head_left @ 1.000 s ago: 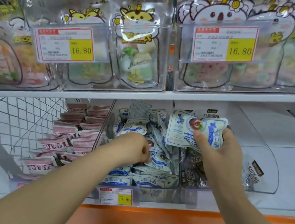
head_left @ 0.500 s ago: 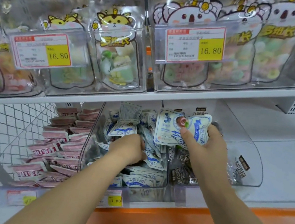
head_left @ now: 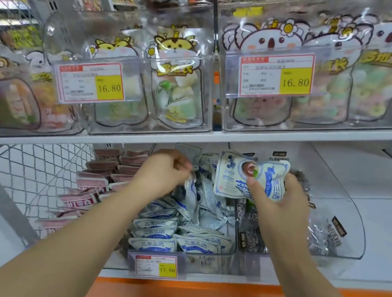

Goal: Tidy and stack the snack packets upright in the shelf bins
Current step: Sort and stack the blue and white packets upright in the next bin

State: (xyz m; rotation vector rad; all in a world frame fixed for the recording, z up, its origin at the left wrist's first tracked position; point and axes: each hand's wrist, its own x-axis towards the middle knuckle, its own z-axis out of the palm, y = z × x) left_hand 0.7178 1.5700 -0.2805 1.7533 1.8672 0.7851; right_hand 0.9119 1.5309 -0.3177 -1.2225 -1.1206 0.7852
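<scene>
Hands apart, both reaching into the lower shelf. Right hand is raised over the divide between two bins, thumb across the front, clamped on a held bunch of white-and-blue packets. The bunch is upright, faces toward the camera; at least two packets, exact count unclear.

Left hand is at the back of the middle bin, fingers curled in among the packets there. A grey-backed packet stands up just beside the knuckles. Cannot tell whether the fingers grip anything.

Middle bin is clear plastic and holds loose packets of the same white-and-blue kind. Front rows lie flat and overlapping; those further back are tumbled at mixed angles. Small price tag on the bin front reads 17.80.

Pink packets lie to the left in stacked rows, beside wire mesh. To the right, a curved clear bin holds dark packets, partly behind the right wrist.

Upper shelf carries clear bins of animal-printed pouches, with two yellow tags reading 16.80.
</scene>
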